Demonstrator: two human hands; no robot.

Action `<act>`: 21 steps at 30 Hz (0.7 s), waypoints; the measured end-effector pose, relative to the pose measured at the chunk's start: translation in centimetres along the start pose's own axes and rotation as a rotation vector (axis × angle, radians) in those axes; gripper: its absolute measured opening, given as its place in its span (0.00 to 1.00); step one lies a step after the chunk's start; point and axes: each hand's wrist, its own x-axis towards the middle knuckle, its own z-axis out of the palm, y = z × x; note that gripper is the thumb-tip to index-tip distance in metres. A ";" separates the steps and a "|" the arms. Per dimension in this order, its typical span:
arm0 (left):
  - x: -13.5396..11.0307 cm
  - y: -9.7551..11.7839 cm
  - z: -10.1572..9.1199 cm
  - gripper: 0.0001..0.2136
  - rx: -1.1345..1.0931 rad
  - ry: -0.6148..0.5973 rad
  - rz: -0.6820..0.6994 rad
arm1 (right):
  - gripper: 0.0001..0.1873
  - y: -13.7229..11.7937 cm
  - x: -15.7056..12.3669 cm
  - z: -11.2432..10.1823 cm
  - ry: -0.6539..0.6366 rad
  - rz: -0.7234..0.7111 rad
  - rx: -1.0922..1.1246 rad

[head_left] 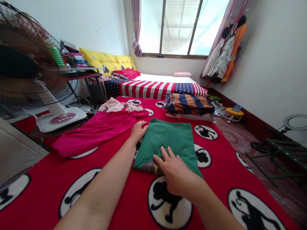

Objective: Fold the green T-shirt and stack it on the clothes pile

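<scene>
In the middle of the red blanket (pixel 72 172) lies the green shirt (pixel 171 140), folded to a flat rectangle, and both hands are on it. Left hand (pixel 138 130) sits at the far left edge, fingers curled onto the cloth, pressing rather than gripping as far as I can tell. Right hand (pixel 176 171) is flat and spread on the near edge, palm down, closed on nothing, right beside a patterned bit of fabric peeking from under the fold.

That shirt looks soft and light, a thin knit with no stiffness at all. It should slide easily on the fleece and flop open if lifted by one corner. Best hold, I'd say, is along the folded edges, pinching both layers together, or a flat hand slipped underneath.

Just left of it, touching the left hand's side, a pink garment (pixel 100 131) lies spread out, with a pale peach piece (pixel 115 105) bunched at its far end. Beyond the shirt, a striped stack (pixel 188 105) of folded cloth sits near the blanket's far edge. Farther back, a flag-pattern bed (pixel 153 88) with yellow cushions (pixel 107 60). A fan (pixel 26 64) stands at far left, clothes (pixel 225 51) hang by the window.
</scene>
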 end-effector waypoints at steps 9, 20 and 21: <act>-0.1 -0.2 -0.1 0.14 -0.167 0.065 0.008 | 0.34 -1.7 1.2 1.1 0.075 0.102 -0.106; 0.1 -0.4 0.0 0.12 -0.401 0.158 -0.081 | 0.26 3.8 0.6 -1.8 0.457 -0.030 0.762; 0.2 -0.4 0.1 0.11 -0.428 0.172 -0.088 | 0.25 4.1 0.6 -2.4 0.453 -0.024 0.933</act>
